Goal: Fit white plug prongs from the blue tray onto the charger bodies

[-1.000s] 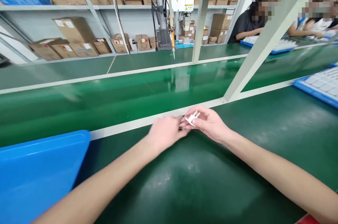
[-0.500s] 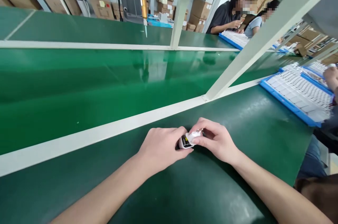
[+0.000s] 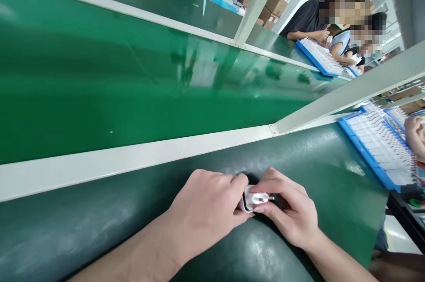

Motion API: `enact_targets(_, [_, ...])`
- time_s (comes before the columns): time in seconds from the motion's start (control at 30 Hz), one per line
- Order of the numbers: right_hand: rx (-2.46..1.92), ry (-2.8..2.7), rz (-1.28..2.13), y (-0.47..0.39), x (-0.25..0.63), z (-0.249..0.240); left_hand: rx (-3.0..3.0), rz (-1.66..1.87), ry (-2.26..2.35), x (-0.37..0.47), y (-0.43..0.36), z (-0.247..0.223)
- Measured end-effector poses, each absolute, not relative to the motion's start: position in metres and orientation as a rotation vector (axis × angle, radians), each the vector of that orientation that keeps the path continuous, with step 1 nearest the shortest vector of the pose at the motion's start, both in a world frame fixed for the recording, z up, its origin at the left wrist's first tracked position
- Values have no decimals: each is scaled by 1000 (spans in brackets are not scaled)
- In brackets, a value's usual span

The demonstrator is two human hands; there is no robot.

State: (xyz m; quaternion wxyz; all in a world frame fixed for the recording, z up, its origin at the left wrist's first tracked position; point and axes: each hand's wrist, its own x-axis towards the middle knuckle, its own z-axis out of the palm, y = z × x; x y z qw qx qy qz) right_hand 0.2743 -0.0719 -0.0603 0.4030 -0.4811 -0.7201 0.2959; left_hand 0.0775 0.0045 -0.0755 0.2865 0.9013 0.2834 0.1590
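1. My left hand and right hand meet over the dark green tabletop, just on the near side of the white rail that edges the conveyor belt.
2. Both hands are clamped on one small white plug adapter; the left closes round its body from the left, the right pinches the end from the right, where a short metal pin sticks out.
3. The adapter sits low, at or just above the tabletop (I cannot tell whether it touches), between my two thumbs.
4. To do this well, I judge the left hand should hold the body steady while the right does the fine work at the pin end, pushing straight along the axis of the pin and not at an angle, since a thin prong would bend easily.
5. I would keep the fingertips off the pin itself and press on the plastic.
6. To the right, a blue tray holds rows of white parts, and a co-worker's hand shows at its far right edge.
7. Far across the belt, two more people sit at another blue tray.
8. No brand, label or writing can be read on the adapter here; the cartons at the far top are too small to read.
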Motion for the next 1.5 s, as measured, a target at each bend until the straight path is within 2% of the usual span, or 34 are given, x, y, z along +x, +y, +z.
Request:
enact_targets(0.43, [-1277,-1812,803,-75,273,-57,2415,418,723,78,5,-73])
enact_targets(0.77, [-1266,-1960,599,-78,270,-50,2453,327,714,80,3,-73])
enact_targets(1.5, [-1305,-1964,591,-78,270,-50,2472,292,700,79,4,-70])
